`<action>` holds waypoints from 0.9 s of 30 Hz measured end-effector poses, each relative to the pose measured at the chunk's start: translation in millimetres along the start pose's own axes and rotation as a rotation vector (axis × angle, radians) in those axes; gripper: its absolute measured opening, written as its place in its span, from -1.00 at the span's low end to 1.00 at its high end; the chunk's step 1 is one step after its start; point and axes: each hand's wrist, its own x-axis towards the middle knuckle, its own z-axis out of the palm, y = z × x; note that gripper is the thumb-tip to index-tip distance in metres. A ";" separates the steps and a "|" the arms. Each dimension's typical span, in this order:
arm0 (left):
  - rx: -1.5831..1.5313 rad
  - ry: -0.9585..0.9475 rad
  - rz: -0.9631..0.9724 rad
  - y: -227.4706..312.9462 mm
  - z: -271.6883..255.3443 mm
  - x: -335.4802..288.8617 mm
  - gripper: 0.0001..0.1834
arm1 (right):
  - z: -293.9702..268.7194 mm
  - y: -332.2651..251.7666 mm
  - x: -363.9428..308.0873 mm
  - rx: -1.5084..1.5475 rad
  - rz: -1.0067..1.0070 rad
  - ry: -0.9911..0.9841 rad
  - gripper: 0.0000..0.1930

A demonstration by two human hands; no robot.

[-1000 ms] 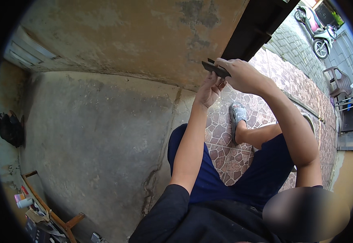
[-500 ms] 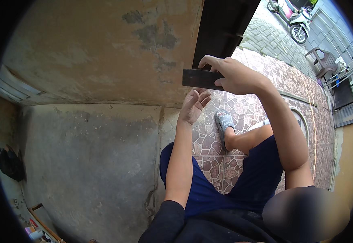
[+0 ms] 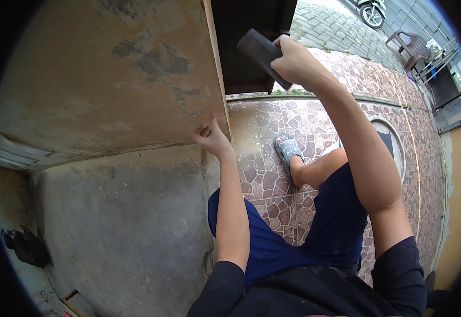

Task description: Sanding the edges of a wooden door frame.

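Observation:
A dark, flat rectangular block (image 3: 259,50) is gripped in my right hand (image 3: 296,63), raised in front of the dark opening past the wall's end. The block is tilted, its upper end toward the left. Its exact kind is unclear. My left hand (image 3: 215,140) is at the lower part of the worn tan wall (image 3: 162,100), close to its right edge. Its fingers are partly bent and apart, with nothing visible in them. Whether the fingertips touch the wall cannot be made out. Grey patches show on the wall where the paint has come off.
Grey concrete floor (image 3: 125,222) lies to the left, stone-patterned tiles (image 3: 262,174) to the right. My sandalled foot (image 3: 288,150) rests on the tiles. A brown plastic chair (image 3: 411,50) and a parked motorbike (image 3: 372,15) stand at the far right. A black bag-like item (image 3: 27,248) lies at the far left.
My right hand has lifted the block up and away from the wall's edge and tilted it. My left hand has moved left to the wall. The whole view has shifted.

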 end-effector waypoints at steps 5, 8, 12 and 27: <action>0.152 0.098 0.286 31.6 14.2 10.3 0.17 | 52.9 -26.1 17.6 0.694 -0.070 0.079 -0.65; 0.166 0.060 0.325 42.1 7.4 28.6 0.34 | 71.3 -53.0 -0.8 0.641 -0.032 0.205 -0.66; 0.149 -0.002 0.362 49.6 -4.6 34.7 0.38 | 66.5 -74.5 -36.1 0.635 0.001 0.172 -0.65; 0.090 -0.150 0.252 75.8 7.2 8.7 0.37 | 72.7 -41.9 16.3 0.689 0.073 0.152 -0.68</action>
